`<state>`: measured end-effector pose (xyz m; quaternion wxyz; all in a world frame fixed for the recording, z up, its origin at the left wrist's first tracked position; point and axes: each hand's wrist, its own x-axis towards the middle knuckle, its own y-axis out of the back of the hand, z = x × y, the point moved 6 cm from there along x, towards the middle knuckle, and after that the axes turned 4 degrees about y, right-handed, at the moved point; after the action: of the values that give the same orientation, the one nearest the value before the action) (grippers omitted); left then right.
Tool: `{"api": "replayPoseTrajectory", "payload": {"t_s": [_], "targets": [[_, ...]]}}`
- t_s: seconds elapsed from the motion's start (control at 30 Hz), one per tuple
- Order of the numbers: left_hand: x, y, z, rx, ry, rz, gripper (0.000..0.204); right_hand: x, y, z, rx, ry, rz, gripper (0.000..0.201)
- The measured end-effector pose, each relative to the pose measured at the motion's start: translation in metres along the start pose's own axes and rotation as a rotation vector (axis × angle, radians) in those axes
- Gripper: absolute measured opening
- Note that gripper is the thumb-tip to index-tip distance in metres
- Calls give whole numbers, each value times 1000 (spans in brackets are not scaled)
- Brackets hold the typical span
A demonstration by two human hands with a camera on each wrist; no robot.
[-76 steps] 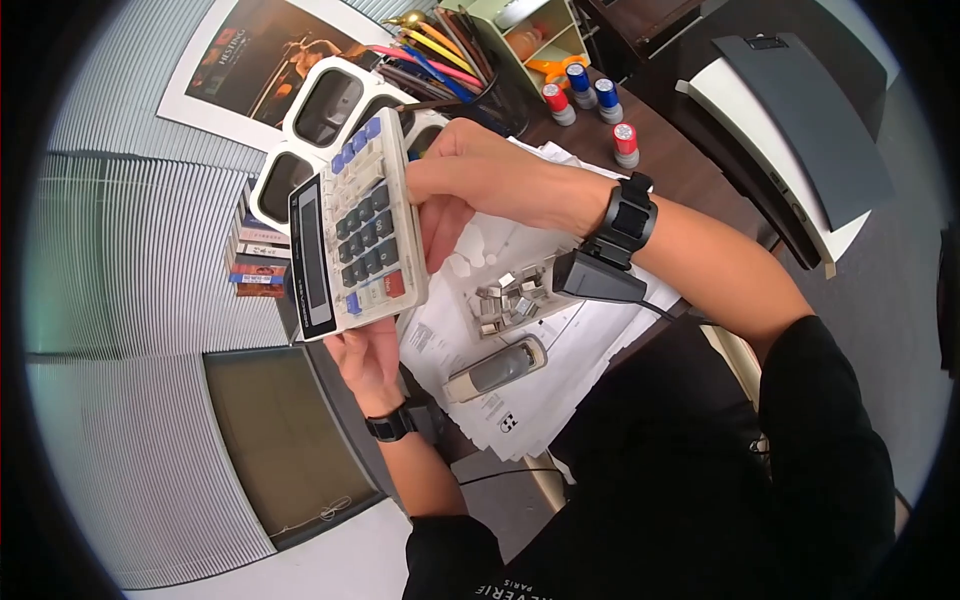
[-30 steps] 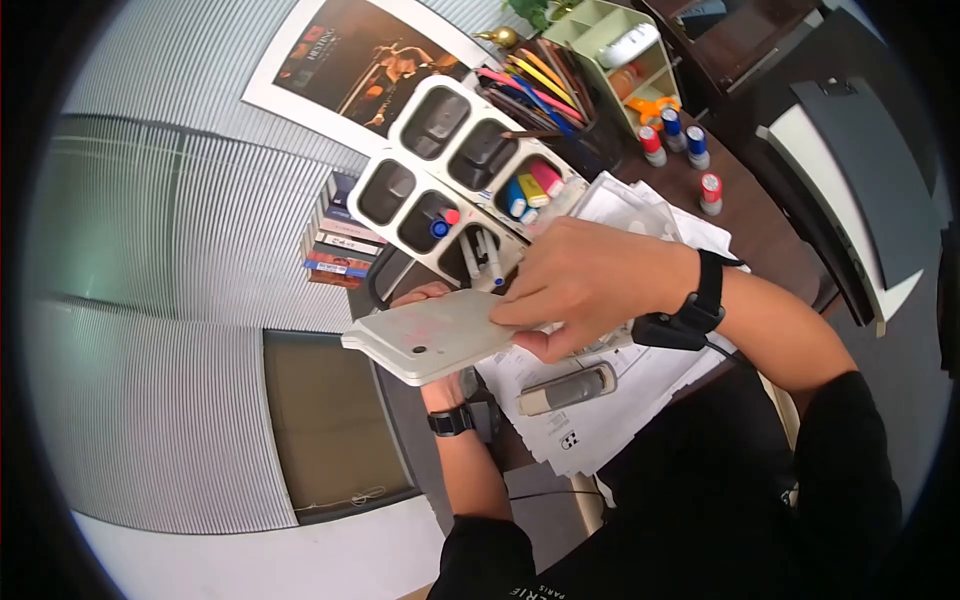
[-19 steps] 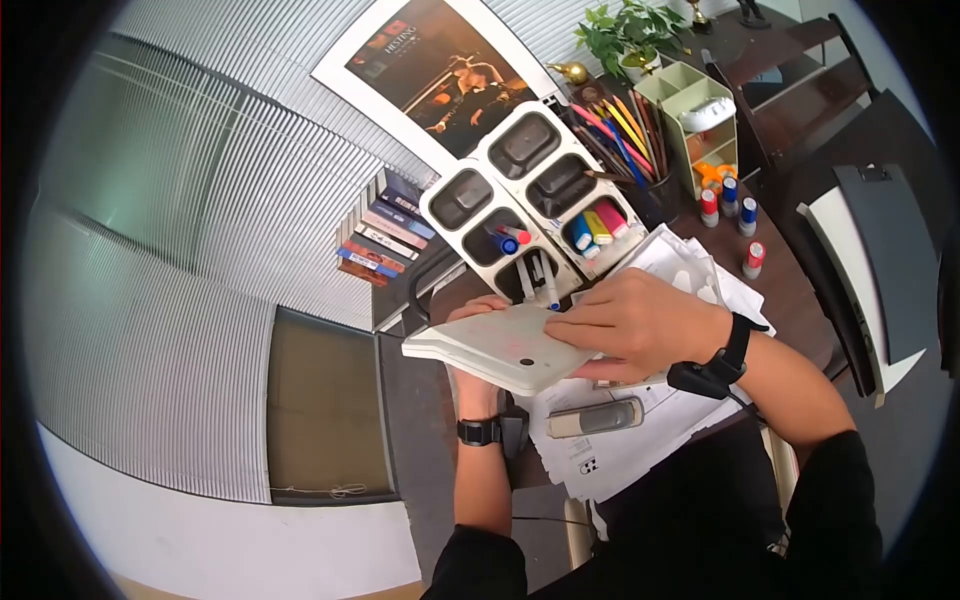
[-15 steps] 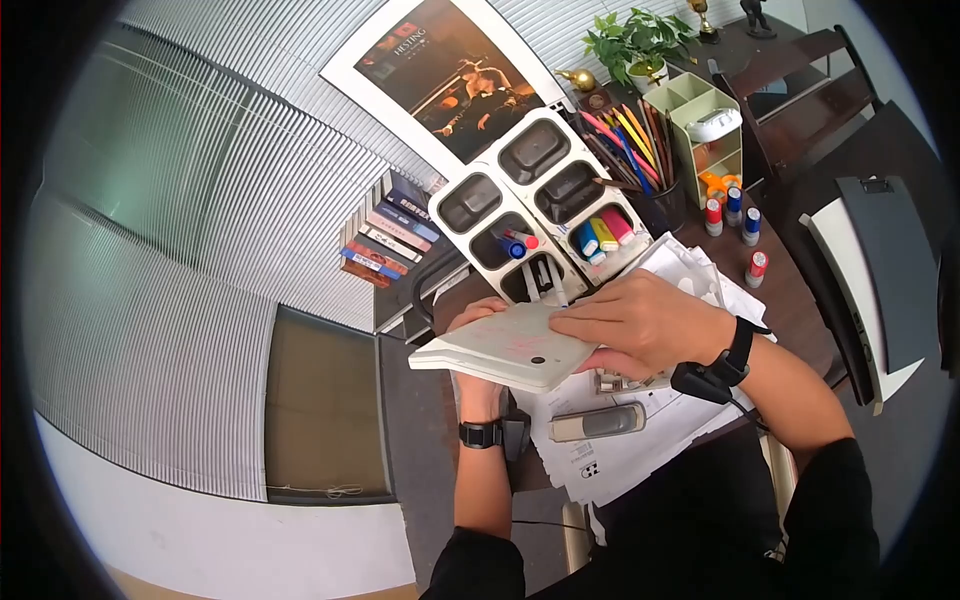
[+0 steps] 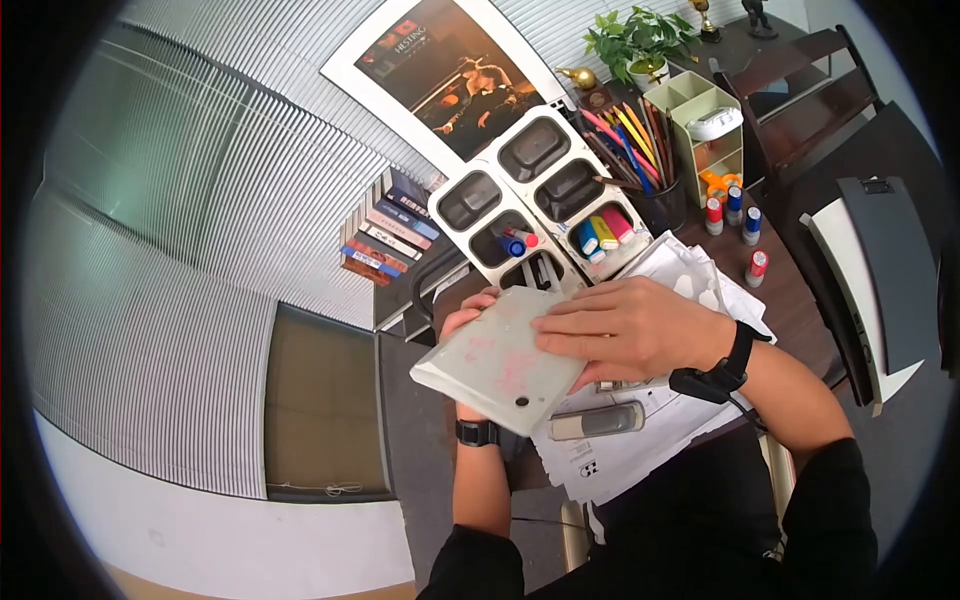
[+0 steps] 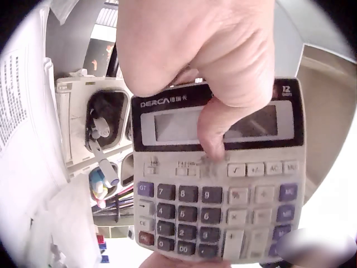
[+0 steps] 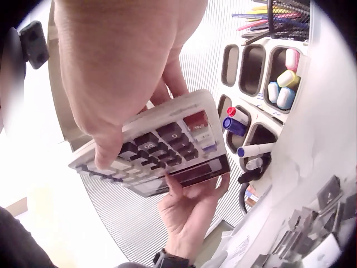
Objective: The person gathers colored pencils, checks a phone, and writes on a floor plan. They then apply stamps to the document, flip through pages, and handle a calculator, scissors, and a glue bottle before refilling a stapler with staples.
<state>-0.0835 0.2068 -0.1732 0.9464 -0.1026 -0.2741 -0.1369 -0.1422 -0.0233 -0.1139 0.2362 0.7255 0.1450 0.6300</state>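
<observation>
A white calculator (image 5: 495,360) is held up between both hands, its plain back with pink smudges facing the head camera. In the left wrist view its keys and display (image 6: 217,184) face that camera. The left hand (image 6: 201,56) grips the display end, thumb across the screen. The right hand (image 5: 640,325) pinches the opposite edge, fingers on the back; in the right wrist view its thumb lies on the key side of the calculator (image 7: 167,151). The left hand (image 5: 470,315) is partly hidden behind the calculator in the head view.
Beyond the hands stand a white compartment tray (image 5: 500,180) with markers, a mesh pen cup (image 5: 660,205), a green organizer (image 5: 690,115) and several stamps (image 5: 757,265). A grey-and-white device (image 5: 597,421) lies on papers (image 5: 610,470). Books (image 5: 390,230) stand at left.
The calculator went from showing its keys to showing its back in the head view, and has just tilted so more of its back shows. The right hand moved from its upper edge to the back.
</observation>
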Motion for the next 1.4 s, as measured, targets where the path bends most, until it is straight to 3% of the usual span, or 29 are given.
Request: {"api": "replayPoseTrajectory", "payload": {"t_s": [0.03,0.17,0.23,0.3,0.4,1.03,1.33,1.4], "targets": [[-3,-5,2,-76,-14,-88,21,1,-1,-3,31,6,-15,54],[-5,-15,2,-236,-44,-68,11,-3,-13,-6,74,45,-20,68],[-4,-27,10,-305,-100,-83,4,-4,-23,-5,91,-12,-155,76],[-3,-31,12,-386,-64,-24,10,-4,-28,-4,150,-40,-198,85],[-1,-28,16,-334,-177,-81,20,0,-27,-2,122,-120,-249,97],[6,-11,9,-359,-261,-212,15,11,-21,-4,131,-125,-251,91],[11,-8,12,-435,-236,-283,24,14,-27,-6,119,-115,-372,89],[10,-7,13,-413,-237,-294,23,16,-24,-7,106,-98,-290,87]]}}
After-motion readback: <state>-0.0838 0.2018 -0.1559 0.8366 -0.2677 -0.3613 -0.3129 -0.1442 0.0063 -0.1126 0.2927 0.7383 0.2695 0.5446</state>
